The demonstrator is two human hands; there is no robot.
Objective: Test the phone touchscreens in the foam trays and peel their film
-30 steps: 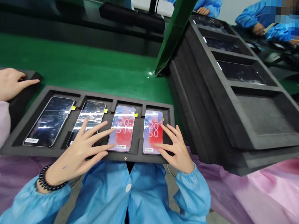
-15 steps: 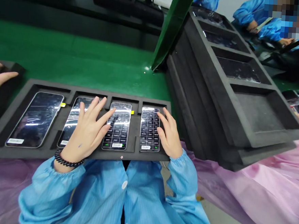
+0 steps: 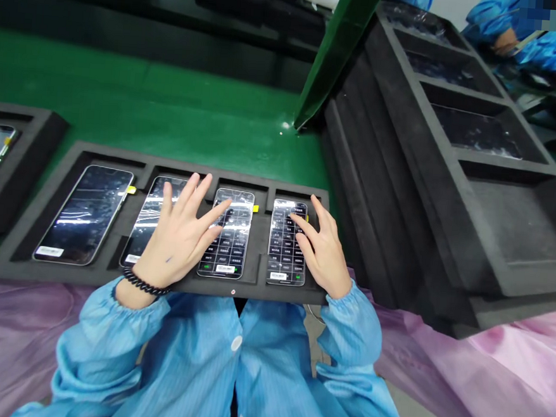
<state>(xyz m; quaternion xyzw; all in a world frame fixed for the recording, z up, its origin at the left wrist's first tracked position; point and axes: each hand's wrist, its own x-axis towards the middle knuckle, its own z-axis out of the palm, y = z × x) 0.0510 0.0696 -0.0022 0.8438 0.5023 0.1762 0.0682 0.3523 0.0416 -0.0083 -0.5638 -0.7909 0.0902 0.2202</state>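
Observation:
A black foam tray (image 3: 106,277) lies in front of me with several smartphones in its slots. My left hand (image 3: 175,239) is spread over the second smartphone (image 3: 147,215), partly hiding it, and its index finger reaches onto the third smartphone (image 3: 227,249), whose screen shows a grid of buttons. My right hand (image 3: 323,253) has its fingers apart, with the index fingertip at the upper screen of the rightmost smartphone (image 3: 282,250), which shows a similar grid. The leftmost smartphone (image 3: 87,214) has a dark screen, a white label and a yellow tab.
A tall stack of black foam trays (image 3: 532,255) stands to the right, beside a green post (image 3: 329,59). Another foam tray (image 3: 39,147) with a phone is at the left edge. Behind lies the green tabletop (image 3: 180,109). People in blue sleeves (image 3: 550,53) work at the upper right.
The view has shifted, so the tray appears slightly further right. My right index finger has moved further in over the rightmost phone's screen. Another person's hand at the left is out of view.

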